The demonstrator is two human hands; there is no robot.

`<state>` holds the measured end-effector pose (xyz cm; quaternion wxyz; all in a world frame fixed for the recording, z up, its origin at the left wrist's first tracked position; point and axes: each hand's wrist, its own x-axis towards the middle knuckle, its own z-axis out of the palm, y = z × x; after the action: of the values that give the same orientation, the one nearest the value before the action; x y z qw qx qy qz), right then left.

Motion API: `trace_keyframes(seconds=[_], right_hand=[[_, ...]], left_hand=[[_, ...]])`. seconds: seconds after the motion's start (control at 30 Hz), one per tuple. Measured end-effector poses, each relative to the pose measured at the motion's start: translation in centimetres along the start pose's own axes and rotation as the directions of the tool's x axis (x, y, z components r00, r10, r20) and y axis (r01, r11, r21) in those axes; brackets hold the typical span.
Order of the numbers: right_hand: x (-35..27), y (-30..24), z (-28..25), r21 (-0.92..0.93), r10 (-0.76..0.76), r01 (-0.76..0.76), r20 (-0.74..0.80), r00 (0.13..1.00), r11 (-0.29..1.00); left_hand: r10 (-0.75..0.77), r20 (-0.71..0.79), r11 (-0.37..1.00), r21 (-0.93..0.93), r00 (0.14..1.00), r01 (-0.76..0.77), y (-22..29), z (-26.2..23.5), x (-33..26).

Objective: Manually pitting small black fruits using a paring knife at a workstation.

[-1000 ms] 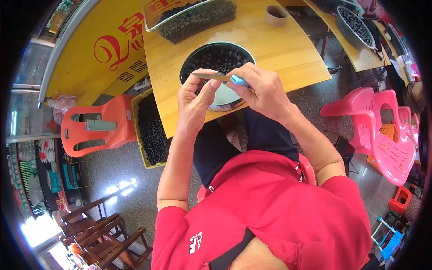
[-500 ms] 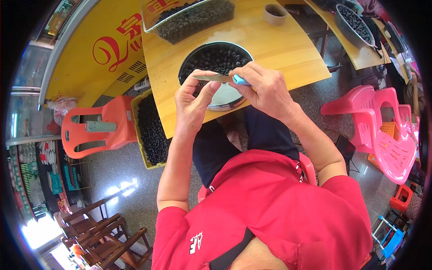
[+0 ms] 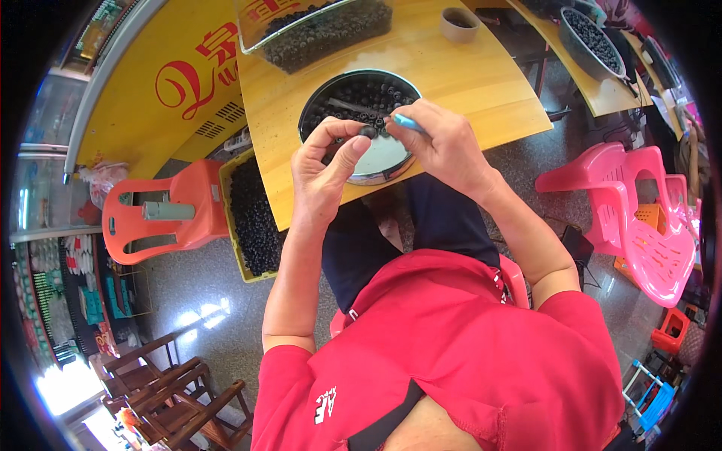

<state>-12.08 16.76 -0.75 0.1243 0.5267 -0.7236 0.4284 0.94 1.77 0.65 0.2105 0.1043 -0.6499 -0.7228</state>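
Observation:
My left hand (image 3: 325, 161) pinches a small dark round piece (image 3: 368, 131) between thumb and forefinger; its exact kind is hard to make out. In my right hand (image 3: 444, 139) is a knife with a light blue handle (image 3: 406, 123). Its thin blade (image 3: 352, 105) points left and away, above the bowl and apart from the dark piece. Both hands are over the near part of a round metal bowl (image 3: 380, 167). Many similar dark round pieces (image 3: 372, 94) lie in the bowl's far part, while its pale bottom shows at the near side.
The wooden table (image 3: 466, 98) also bears a clear tub (image 3: 331, 41) of dark pieces and a small cup (image 3: 459, 26). A yellow crate (image 3: 256, 218) of them stands beside an orange chair (image 3: 169, 214). At right are a pink chair (image 3: 639, 203) and another filled bowl (image 3: 594, 45).
The knife blade has swung away from my left thumb and now points up and left. The dark piece now shows in my left fingertips. My forearms have barely moved.

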Motion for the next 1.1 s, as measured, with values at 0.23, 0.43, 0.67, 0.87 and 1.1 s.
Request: trace_keyframes(seconds=[0.23,0.43,0.67,0.87,1.1], right_hand=[[1.3,-2.3,0.2,0.646,0.425,-0.516,0.31,0.851,0.563],[1.4,-2.8,0.8,0.736,0.457,-0.561,0.379,0.805,0.378],[1.1,-2.0,1.0,0.754,0.456,-0.645,0.533,0.713,0.128],[0.7,-2.4,1.2,0.562,0.354,-0.403,0.2,0.914,0.723],[0.5,-1.9,0.6,0.156,-0.001,-0.013,0.094,0.996,0.988]], left_hand=[[0.116,-0.029,0.974,0.199,0.993,-0.108,-1.3,0.0,0.0],[0.181,-0.049,0.951,0.262,0.982,-0.162,-2.2,-0.4,-0.5],[-0.041,-0.077,0.996,-0.081,0.996,0.035,-1.3,0.2,-1.0],[-0.119,-0.091,0.965,-0.246,0.989,0.093,-1.6,-0.3,-1.0],[-0.114,-0.084,0.958,-0.273,0.99,0.087,-1.7,-0.3,-1.0]])
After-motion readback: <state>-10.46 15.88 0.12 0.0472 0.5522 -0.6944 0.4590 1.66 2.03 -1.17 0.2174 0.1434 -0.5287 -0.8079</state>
